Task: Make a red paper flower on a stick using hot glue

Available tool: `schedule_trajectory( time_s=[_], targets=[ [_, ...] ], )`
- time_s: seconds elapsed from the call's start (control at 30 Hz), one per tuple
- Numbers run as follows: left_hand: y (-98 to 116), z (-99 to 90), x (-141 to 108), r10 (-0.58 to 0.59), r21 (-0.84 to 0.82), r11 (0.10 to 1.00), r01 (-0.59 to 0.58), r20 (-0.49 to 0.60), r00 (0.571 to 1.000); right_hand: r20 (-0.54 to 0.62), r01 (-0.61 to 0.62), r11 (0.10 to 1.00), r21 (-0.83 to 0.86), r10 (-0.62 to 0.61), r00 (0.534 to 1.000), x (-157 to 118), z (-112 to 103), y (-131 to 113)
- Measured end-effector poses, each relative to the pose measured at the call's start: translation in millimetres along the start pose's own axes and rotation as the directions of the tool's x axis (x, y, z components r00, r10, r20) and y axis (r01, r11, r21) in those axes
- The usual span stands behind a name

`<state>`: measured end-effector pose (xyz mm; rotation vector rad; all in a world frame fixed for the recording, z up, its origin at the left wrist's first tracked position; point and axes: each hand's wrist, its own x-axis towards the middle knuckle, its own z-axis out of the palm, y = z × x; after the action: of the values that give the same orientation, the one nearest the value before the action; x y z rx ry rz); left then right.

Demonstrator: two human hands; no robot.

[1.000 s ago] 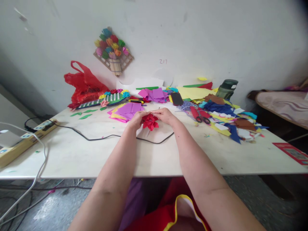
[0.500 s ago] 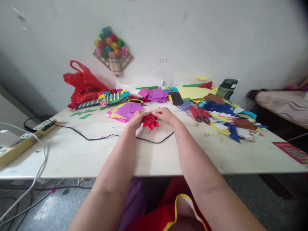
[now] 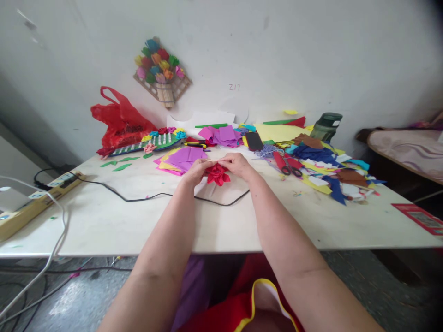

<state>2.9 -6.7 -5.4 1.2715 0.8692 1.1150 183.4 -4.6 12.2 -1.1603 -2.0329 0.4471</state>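
A red paper flower [image 3: 217,175] with layered, pointed petals is held above the white table [image 3: 221,230]. My left hand [image 3: 198,170] pinches its left side with closed fingers. From the right, my right hand [image 3: 236,165] grips the flower's upper edge between thumb and fingers. A thin pale stick seems to show at the left fingertips, but it is too small to be sure. Just behind my left hand lie stacked purple, yellow and pink paper sheets [image 3: 183,157]. The fingertips partly hide the flower's back.
Red-handled scissors [image 3: 286,168] lie right of my hands, beside a heap of coloured scraps [image 3: 332,170]. A black cable [image 3: 138,200] crosses the table under my forearms to a power strip [image 3: 41,198]. Green paper leaves [image 3: 122,167], a phone [image 3: 254,141] and a green bottle [image 3: 327,126] stand or lie farther back.
The red flower has turned slightly in my fingers, and its petals sit at a slightly different angle. Both hands stay in nearly the same place.
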Motion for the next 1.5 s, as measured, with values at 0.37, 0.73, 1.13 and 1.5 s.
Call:
schedule_trajectory(
  time_s=[0.37, 0.73, 1.13, 1.5],
  targets=[
    [-1, 1.7, 1, -0.018, -0.045, 0.999, 0.017, -0.031, 0.999, -0.033, 0.111, 0.984, -0.137, -0.116, 0.993, -1, -1, -3],
    [-2, 4.2, 3, -0.035, -0.093, 0.995, 0.026, -0.101, 0.994, -0.058, 0.124, 0.992, -0.032, -0.126, 0.99, 2, 3, 2],
    [2, 6.0, -2, -0.032, -0.001, 0.999, 0.032, -0.037, 0.999, -0.094, 0.083, 0.986, 0.142, -0.07, 0.993, 3, 7, 10],
    [1, 1.2, -1, -0.008, 0.057, 0.998, 0.006, 0.043, 0.999, -0.061, 0.012, 0.973, 0.232, 0.003, 0.998, 3, 7, 12]
  ],
)
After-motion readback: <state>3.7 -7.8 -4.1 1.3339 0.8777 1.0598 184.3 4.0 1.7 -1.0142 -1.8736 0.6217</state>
